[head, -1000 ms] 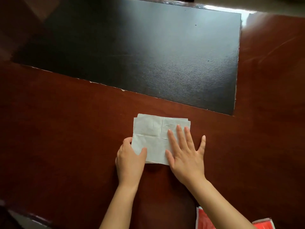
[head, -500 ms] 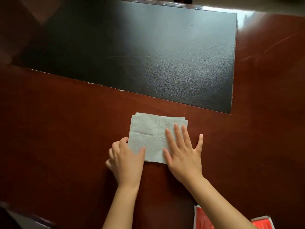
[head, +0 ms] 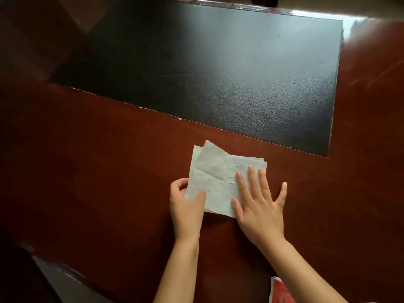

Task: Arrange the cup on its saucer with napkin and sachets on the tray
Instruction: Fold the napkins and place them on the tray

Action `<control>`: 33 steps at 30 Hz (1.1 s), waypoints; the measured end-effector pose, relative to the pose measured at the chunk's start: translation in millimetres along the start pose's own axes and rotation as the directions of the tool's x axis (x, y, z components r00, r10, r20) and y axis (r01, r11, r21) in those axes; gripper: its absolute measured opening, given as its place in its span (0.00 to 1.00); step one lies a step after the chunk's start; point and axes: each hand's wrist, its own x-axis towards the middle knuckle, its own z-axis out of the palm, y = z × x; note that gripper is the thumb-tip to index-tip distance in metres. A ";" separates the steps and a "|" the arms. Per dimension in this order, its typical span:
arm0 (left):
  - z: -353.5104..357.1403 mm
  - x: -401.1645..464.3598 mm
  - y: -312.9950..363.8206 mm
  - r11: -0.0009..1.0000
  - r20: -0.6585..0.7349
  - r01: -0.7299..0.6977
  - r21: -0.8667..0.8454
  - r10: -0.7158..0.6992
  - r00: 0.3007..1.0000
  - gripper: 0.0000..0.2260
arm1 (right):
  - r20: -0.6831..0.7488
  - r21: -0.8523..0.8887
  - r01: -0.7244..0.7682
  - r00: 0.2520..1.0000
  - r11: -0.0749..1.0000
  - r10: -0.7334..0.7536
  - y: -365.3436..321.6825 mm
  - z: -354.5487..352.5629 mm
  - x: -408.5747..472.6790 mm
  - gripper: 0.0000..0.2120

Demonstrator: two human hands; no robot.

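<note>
A white paper napkin (head: pixel 218 171) lies folded on the red-brown table, just in front of the black inlay. My left hand (head: pixel 185 206) pinches the napkin's near-left corner between thumb and fingers, and the top layer is lifted and skewed at the far-left corner. My right hand (head: pixel 258 200) lies flat on the napkin's right half, fingers spread, pressing it down. A red sachet (head: pixel 281 290) shows at the bottom edge, partly hidden by my right forearm. No cup, saucer or tray is in view.
A large black textured inlay (head: pixel 218 68) covers the far part of the table (head: pixel 98 171). The table's near-left edge (head: pixel 56 270) runs diagonally at the bottom left, with dark floor beyond it.
My left hand has gripped the napkin's near-left corner and lifted the top layer, which now sits askew at the far-left corner. My right hand stays flat on the right half.
</note>
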 end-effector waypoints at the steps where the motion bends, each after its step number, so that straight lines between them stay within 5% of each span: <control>1: -2.7 1.3 -1.7 0.994 0.025 0.046 -0.095 -0.044 0.999 0.13 | 0.000 0.001 0.000 1.000 1.000 0.000 0.2 -0.1 0.0 0.29; 5: -9.7 1.3 -5.3 0.980 0.089 0.072 -0.185 -0.056 0.994 0.06 | 0.013 0.013 -0.005 1.000 1.000 0.005 0.2 -1.6 -0.6 0.29; 10: 2.0 -16.3 0.3 0.979 0.151 -0.145 -0.140 0.166 0.974 0.07 | 0.017 0.131 0.009 1.000 0.991 -0.011 4.2 -7.1 0.7 0.31; 14: 6.2 -25.6 5.4 0.936 0.349 -0.332 -0.115 0.351 0.869 0.08 | -0.122 0.379 0.030 0.992 0.925 0.017 13.2 -16.9 -3.9 0.30; 16: 4.9 -30.1 1.1 0.898 0.463 -0.423 -0.120 0.427 0.777 0.20 | -0.207 0.524 0.009 0.971 0.852 0.117 22.2 -20.8 -7.1 0.27; 20: 5.7 -23.2 -6.7 0.760 0.425 -0.650 0.013 0.584 0.691 0.24 | -0.242 0.662 -0.003 0.945 0.750 0.218 36.1 -22.8 -10.5 0.24; 23: 15.1 -9.5 -12.8 0.521 0.520 -0.778 0.352 0.582 0.625 0.24 | -0.304 0.555 0.025 0.937 0.831 0.175 39.0 -21.2 -13.3 0.24; 26: 31.2 -2.9 -21.3 0.258 0.683 -0.837 0.482 0.488 0.544 0.27 | -0.276 0.280 0.089 0.961 0.956 -0.009 36.1 -16.6 -12.8 0.26; 30: 42.5 -1.1 -24.6 0.125 0.749 -0.842 0.525 0.401 0.528 0.26 | -0.096 0.047 0.093 0.991 0.995 -0.088 32.6 -8.0 -8.5 0.28; 33: 44.6 0.6 -25.9 0.132 0.761 -0.829 0.544 0.340 0.553 0.26 | -0.056 -0.017 0.079 0.995 0.997 -0.080 32.9 -7.4 -7.2 0.29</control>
